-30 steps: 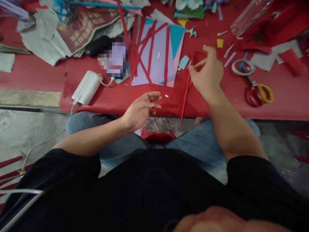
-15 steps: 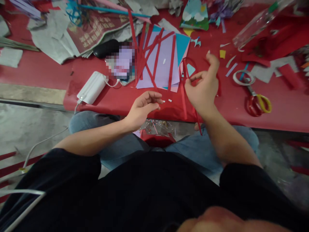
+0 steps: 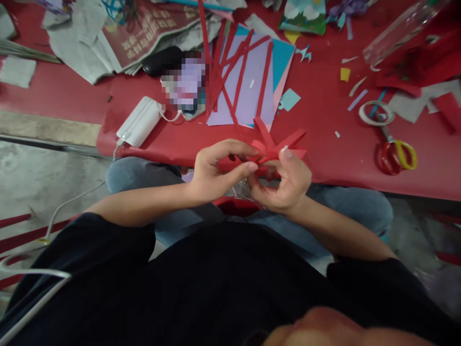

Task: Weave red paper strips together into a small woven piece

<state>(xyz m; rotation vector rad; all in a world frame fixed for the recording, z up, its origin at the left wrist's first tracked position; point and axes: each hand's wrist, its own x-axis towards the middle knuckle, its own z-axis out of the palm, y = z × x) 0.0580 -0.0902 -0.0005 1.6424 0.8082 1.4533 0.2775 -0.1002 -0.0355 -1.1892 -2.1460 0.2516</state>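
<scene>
In front of the table edge, a bunch of red paper strips (image 3: 271, 144) fans out with several ends pointing up and to the right. My left hand (image 3: 212, 170) pinches its left side between thumb and fingers. From the right, my right hand (image 3: 288, 180) grips the same strips, its thumb on top and the other fingers curled below. Where the strips cross is partly hidden by my fingers. Just beyond lie lilac paper sheets (image 3: 252, 96) over blue and pink ones, with loose red strips (image 3: 237, 72) scattered on them.
A white power bank (image 3: 139, 121) with a cable lies on the left of the red table (image 3: 180, 144), near a black case (image 3: 163, 61). Scissors (image 3: 396, 149) and a white tape roll (image 3: 376, 113) are on the right. Crumpled newspaper (image 3: 77, 45) covers the back left.
My right hand has come down and left with the red strips, which now spread out in a fan. My left hand has moved to them and pinched them. The view has shifted slightly.
</scene>
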